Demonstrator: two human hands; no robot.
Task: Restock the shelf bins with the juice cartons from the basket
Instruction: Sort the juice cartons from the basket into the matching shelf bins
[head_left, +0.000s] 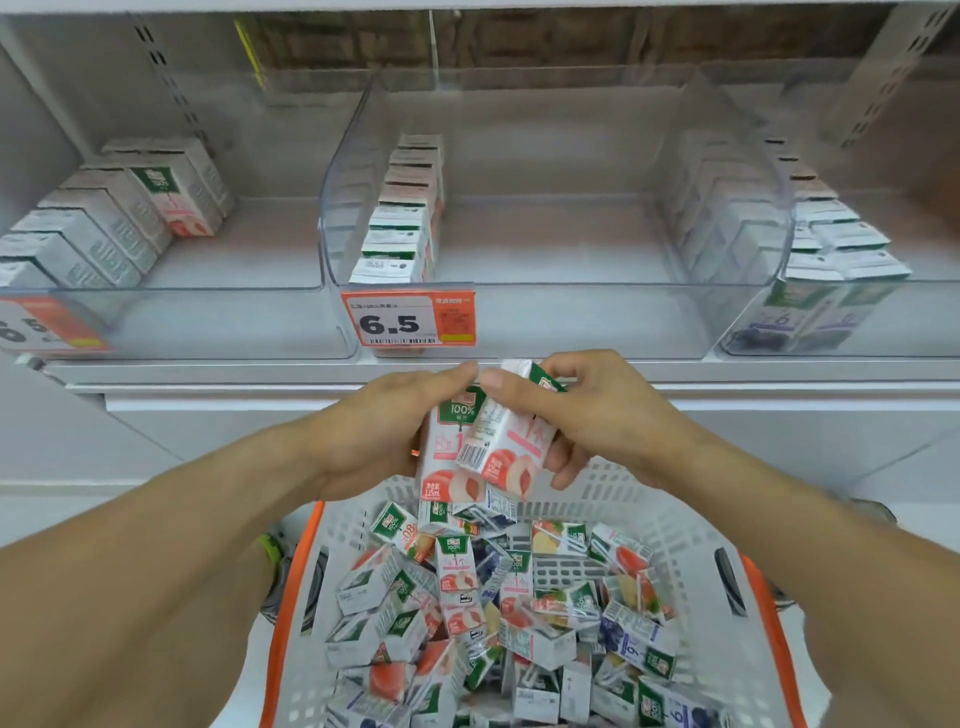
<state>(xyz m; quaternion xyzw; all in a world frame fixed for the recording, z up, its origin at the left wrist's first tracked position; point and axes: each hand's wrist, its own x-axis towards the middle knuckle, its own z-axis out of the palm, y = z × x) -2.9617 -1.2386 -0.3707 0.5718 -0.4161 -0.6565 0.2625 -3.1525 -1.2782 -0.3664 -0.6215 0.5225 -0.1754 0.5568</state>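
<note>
Clear plastic bins line a white supermarket shelf (467, 371) as a person, seen from a head-worn camera, holds two small peach juice cartons above a basket (691, 525) of mixed stock. The left hand (374, 431) is wrapped round an upright peach carton (447, 457), fingers behind it and thumb over its green top; the right hand (587, 415) has its grip closed on a second peach carton (511, 447), tilted and overlapping the first, thumb pressed on its upper face. Both cartons hang just over the far rim of the basket, below the shelf edge and not yet in any bin.

The basket — pale grey perforated plastic with orange trim — sits low in the view between the forearms and holds a loose heap of juice cartons (498, 613) in peach, blue-purple and yellow-fruit packs, lying at all angles.

On the shelf, the middle bin (571, 312) carries a single row of cartons (400, 218) along its left wall, the rest of its floor bare; an orange price tag (408, 317) reading 6.5 is fixed to its front. The left bin (208, 317) holds a diagonal row of cartons (104, 218) lying with their sides up, one peach pack showing its front — a second orange tag (47, 327) sits at its front corner. The right bin (883, 322) holds stacked cartons (831, 249) with blue-purple fruit on the packs at its front.
</note>
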